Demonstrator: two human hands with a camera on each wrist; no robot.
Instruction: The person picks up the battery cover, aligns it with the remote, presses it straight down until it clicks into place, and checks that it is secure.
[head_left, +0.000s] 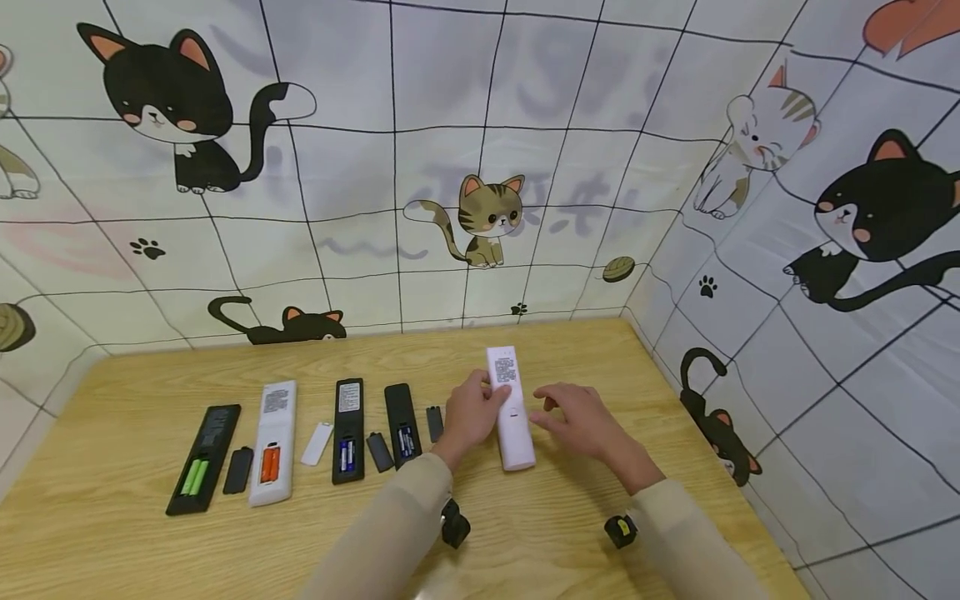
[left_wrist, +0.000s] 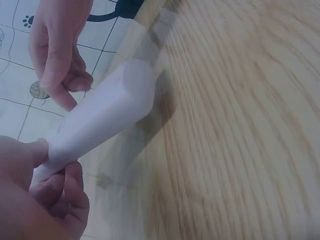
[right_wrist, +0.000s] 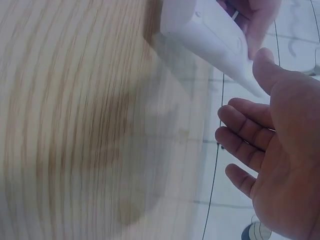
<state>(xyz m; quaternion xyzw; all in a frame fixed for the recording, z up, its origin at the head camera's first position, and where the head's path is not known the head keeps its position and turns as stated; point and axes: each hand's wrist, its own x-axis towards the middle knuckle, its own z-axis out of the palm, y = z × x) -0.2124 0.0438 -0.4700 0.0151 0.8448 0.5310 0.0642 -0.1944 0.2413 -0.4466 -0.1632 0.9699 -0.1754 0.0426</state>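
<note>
My left hand (head_left: 472, 414) grips a white remote control (head_left: 516, 437) by its left edge, thumb on the back face. The remote's label and its small battery-cover notch face up in the head view. In the left wrist view the remote (left_wrist: 107, 107) is tilted above the table, its rounded end toward the camera. Just right of the remote, my right hand (head_left: 588, 421) holds nothing, its fingers loosely bent. The right wrist view shows that palm (right_wrist: 295, 150) with the fingers apart, close beside the remote (right_wrist: 215, 35).
Left on the wooden table (head_left: 555, 533) lie a black remote (head_left: 217, 437) with green batteries, a white remote (head_left: 276, 417) with orange batteries, and two black remotes (head_left: 348, 429) with blue batteries. Loose battery covers (head_left: 238, 471) lie beside them. Cat-print cloth walls (head_left: 337, 167) stand behind and right.
</note>
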